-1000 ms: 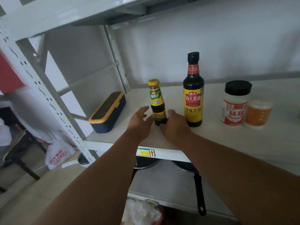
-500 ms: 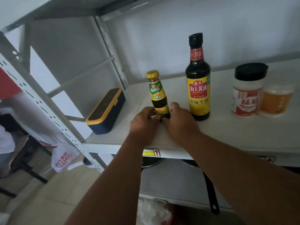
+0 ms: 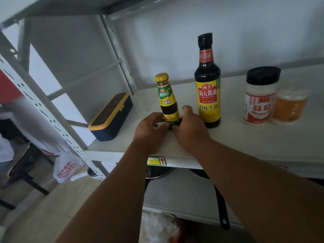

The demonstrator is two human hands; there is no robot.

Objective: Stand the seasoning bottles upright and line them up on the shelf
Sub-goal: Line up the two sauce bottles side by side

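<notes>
A small dark sauce bottle [image 3: 167, 99] with a yellow cap and green-yellow label stands on the white shelf [image 3: 245, 142], leaning slightly left. My left hand [image 3: 150, 127] and my right hand [image 3: 190, 127] both clasp its base from either side. Right beside it stands a tall soy sauce bottle [image 3: 207, 88] with a black cap and yellow label, upright. Further right stand a white seasoning jar [image 3: 259, 97] with a black lid and a clear jar of orange powder [image 3: 288, 107], touching each other.
A navy box with a yellow rim [image 3: 112, 116] lies at the shelf's left end by the white perforated upright [image 3: 43, 111]. Below the shelf hang a black-handled pan [image 3: 221, 207] and pots. A plastic bag [image 3: 67, 167] hangs at lower left.
One second ago my hands were just reaching the small bottle's base; now both clasp it. The camera has moved closer, and the bottle stays beside the soy sauce bottle.
</notes>
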